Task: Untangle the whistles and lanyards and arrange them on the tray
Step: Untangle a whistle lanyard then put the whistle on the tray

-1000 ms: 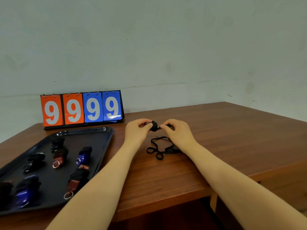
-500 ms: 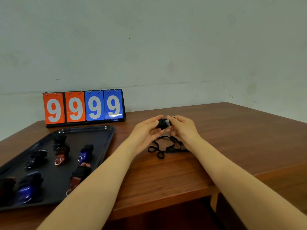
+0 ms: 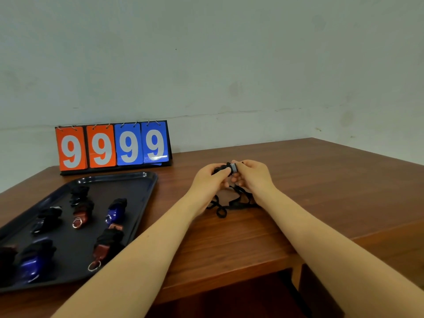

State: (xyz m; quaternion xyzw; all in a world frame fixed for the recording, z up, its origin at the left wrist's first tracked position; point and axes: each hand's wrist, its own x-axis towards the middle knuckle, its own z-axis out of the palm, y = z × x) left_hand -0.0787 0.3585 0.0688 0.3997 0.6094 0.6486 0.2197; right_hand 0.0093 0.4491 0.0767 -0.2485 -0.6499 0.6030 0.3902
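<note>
Over the wooden table (image 3: 298,184), right of the dark tray (image 3: 142,187), the person's two bare hands meet around one small black whistle (image 3: 230,167). The left hand (image 3: 210,180) closes on it from the tray side, thumb laid along the top, and the right hand (image 3: 252,174) pinches the other end, where a pale grey band of the whistle shows between the fingertips. Both hands are shut on it, holding it just above the tabletop. From under the hands a black lanyard (image 3: 229,203) trails down and lies in loose loops on the wood, between the two wrists and well clear of the tray's near rim. How the cord is wound round the whistle inside the fingers I cannot make out. The tray sits on the left part of the table and already carries several bundles with cords wrapped about them: a blue whistle (image 3: 115,213) near its middle, a reddish-brown whistle (image 3: 81,214) with a metal ring just to the left of that, a second brown whistle (image 3: 103,251) with a ring nearer the front rim, another blue one (image 3: 31,266) towards the front left corner, and darker bundles further left and back. Behind the tray, against the wall, stands a flip scoreboard (image 3: 112,145) showing four nines, two orange cards and two blue.
</note>
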